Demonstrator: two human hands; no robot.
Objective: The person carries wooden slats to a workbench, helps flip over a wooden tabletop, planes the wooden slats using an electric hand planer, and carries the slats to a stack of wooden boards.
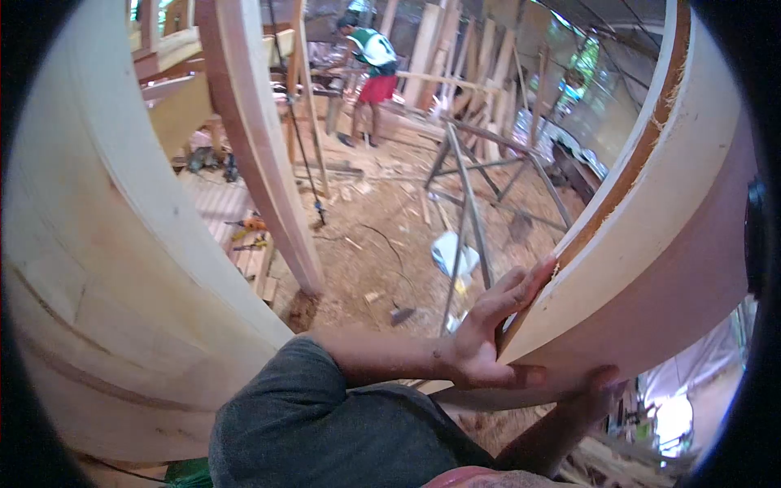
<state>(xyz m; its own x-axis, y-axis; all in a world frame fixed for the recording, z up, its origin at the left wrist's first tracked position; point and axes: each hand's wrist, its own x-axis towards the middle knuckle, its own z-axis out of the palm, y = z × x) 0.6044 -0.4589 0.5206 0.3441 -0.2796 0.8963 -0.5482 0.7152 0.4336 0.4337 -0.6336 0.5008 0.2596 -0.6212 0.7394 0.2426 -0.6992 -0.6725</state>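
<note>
At the right stands a large pale wooden panel [651, 276], with a brown groove running along its near edge and wood fibres fraying from it. My left hand [488, 337] is closed over that edge, with the fingers on the grooved side and the thumb on the smooth face. Lower down, my right hand [602, 386] is at the panel's bottom edge. Only part of it shows, seemingly gripping the wood, and the rest lies in shadow.
Another large wooden panel [106, 268] rises close on my left, beside an upright timber post [260, 146]. Ahead are a metal trestle frame [468, 187], a white bag [454, 254], an orange power tool [250, 222] and cords. A person [374, 73] stands farther back near leaning boards [439, 49].
</note>
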